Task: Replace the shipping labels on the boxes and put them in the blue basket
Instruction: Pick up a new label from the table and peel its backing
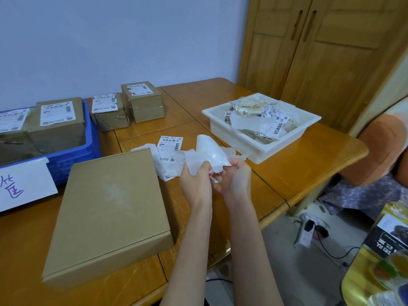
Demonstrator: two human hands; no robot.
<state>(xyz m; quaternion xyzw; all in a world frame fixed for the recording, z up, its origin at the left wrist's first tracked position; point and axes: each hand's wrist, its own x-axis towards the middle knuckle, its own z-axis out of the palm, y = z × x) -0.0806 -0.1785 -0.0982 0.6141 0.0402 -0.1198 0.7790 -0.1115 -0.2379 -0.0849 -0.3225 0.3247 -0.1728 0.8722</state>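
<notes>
**Home room used as a parcel desk**

Looks like a room in a home, not a warehouse. Wooden dining-type table (287, 155) with glossy top, set against a plain pale wall (110, 40). Wooden wardrobe (326, 47) with panelled doors in the corner. Cushioned seat (379, 149) at right, patterned fabric under it. Power strip (305, 233) and cable on the tiled floor. Cardboard boxes (106, 208) and a blue basket (72, 160) sit on the table.
</notes>
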